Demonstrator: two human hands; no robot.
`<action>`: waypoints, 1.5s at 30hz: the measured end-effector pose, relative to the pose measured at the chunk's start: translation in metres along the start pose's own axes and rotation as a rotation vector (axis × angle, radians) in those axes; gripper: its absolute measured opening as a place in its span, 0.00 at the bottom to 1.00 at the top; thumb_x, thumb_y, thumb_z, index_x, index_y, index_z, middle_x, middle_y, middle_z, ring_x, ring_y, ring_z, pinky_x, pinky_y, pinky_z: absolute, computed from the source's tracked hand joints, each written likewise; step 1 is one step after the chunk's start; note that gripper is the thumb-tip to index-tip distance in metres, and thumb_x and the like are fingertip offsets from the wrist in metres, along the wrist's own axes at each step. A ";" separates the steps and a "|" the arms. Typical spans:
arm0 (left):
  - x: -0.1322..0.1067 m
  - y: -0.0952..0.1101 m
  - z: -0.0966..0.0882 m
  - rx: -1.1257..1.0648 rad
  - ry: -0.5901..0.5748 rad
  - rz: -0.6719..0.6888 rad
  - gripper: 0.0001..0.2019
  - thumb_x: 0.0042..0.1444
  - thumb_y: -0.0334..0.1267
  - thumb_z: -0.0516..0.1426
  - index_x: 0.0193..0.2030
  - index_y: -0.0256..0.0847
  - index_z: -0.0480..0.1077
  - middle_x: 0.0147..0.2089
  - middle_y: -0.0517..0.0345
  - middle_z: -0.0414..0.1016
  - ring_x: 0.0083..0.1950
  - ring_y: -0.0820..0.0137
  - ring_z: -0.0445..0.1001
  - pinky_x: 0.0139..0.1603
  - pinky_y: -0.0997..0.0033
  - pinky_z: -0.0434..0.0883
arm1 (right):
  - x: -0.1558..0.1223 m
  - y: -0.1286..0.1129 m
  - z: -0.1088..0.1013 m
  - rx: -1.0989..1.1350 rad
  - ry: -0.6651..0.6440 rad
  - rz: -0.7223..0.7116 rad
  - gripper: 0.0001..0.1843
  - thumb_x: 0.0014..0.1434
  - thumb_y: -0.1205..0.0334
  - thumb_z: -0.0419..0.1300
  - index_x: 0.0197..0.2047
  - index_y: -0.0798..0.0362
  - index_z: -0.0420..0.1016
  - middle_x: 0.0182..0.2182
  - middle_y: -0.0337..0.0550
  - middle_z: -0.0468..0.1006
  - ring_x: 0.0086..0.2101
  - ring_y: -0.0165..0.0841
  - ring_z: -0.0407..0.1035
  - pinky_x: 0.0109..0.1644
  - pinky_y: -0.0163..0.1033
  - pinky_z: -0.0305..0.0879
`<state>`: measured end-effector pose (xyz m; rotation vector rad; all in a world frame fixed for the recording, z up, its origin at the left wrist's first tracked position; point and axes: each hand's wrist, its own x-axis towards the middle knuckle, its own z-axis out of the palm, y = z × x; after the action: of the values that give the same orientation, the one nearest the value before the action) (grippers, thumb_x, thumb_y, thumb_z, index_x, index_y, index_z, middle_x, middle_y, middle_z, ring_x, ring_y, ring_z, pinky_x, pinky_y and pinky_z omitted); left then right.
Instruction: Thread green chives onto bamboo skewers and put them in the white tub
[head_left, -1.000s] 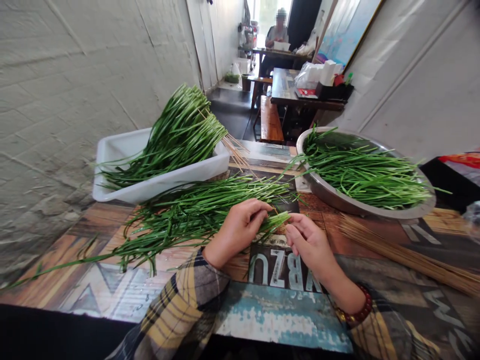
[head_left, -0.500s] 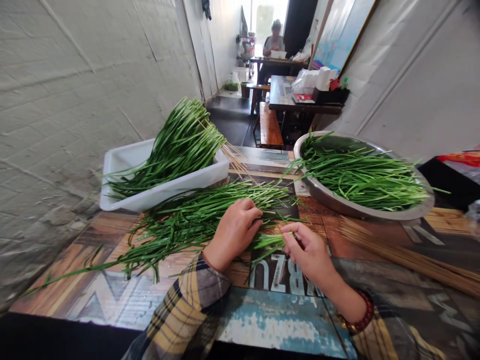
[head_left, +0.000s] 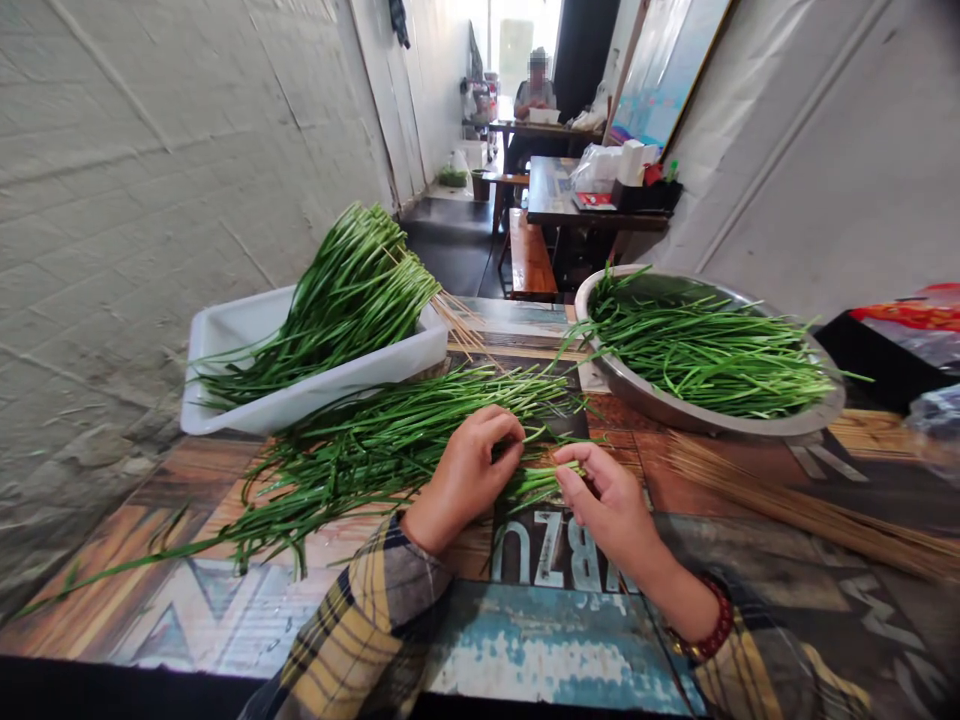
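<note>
Between my hands lies a small bunch of chives, pale stalk ends toward the right. My left hand curls closed over the leafy side of this bunch. With thumb and fingers pinched together, my right hand holds the cut ends; whether a skewer is also in that pinch I cannot make out. Right behind my left hand spreads a loose pile of chives on the table. Farther left, skewered chives rest in a white plastic tray, their bare stick ends pointing right.
A steel basin of chives stands at the right rear of the patterned table. Thin bamboo skewers lie in front of it. Walls run along both sides. Another person sits at a far table, beyond a bench.
The whole view has shifted slightly, so things appear a little farther left. My right fingers have closed a bit more around the stalk ends; both hands stay at the same bunch.
</note>
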<state>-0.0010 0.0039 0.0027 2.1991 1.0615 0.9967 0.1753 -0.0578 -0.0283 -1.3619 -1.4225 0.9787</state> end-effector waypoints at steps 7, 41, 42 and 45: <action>0.000 0.009 0.005 -0.349 -0.090 -0.183 0.05 0.56 0.31 0.55 0.31 0.35 0.70 0.29 0.60 0.70 0.31 0.74 0.67 0.33 0.76 0.64 | -0.003 -0.005 -0.004 -0.025 0.001 -0.037 0.12 0.62 0.55 0.55 0.43 0.54 0.72 0.21 0.33 0.67 0.19 0.26 0.59 0.22 0.31 0.56; 0.000 0.017 0.005 -0.268 0.032 -0.140 0.07 0.53 0.26 0.57 0.26 0.36 0.72 0.27 0.59 0.73 0.31 0.75 0.69 0.33 0.76 0.64 | -0.005 -0.010 -0.005 -0.039 -0.025 -0.014 0.16 0.62 0.57 0.55 0.48 0.54 0.77 0.21 0.36 0.68 0.19 0.26 0.57 0.21 0.32 0.53; 0.000 0.017 0.005 -0.264 0.035 -0.139 0.07 0.52 0.26 0.57 0.26 0.36 0.72 0.27 0.59 0.73 0.30 0.75 0.69 0.32 0.77 0.64 | -0.005 -0.010 -0.005 -0.039 -0.024 -0.014 0.16 0.62 0.57 0.56 0.48 0.54 0.77 0.21 0.36 0.68 0.19 0.26 0.57 0.21 0.32 0.53; 0.000 0.018 0.005 -0.253 0.041 -0.129 0.07 0.52 0.25 0.57 0.26 0.36 0.72 0.26 0.60 0.72 0.29 0.75 0.68 0.31 0.77 0.63 | -0.005 -0.010 -0.005 -0.034 -0.027 -0.017 0.16 0.62 0.57 0.55 0.48 0.54 0.77 0.20 0.35 0.67 0.19 0.26 0.57 0.21 0.32 0.53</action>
<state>0.0109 -0.0067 0.0116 1.8916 1.0200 1.0601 0.1774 -0.0640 -0.0180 -1.3639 -1.4750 0.9689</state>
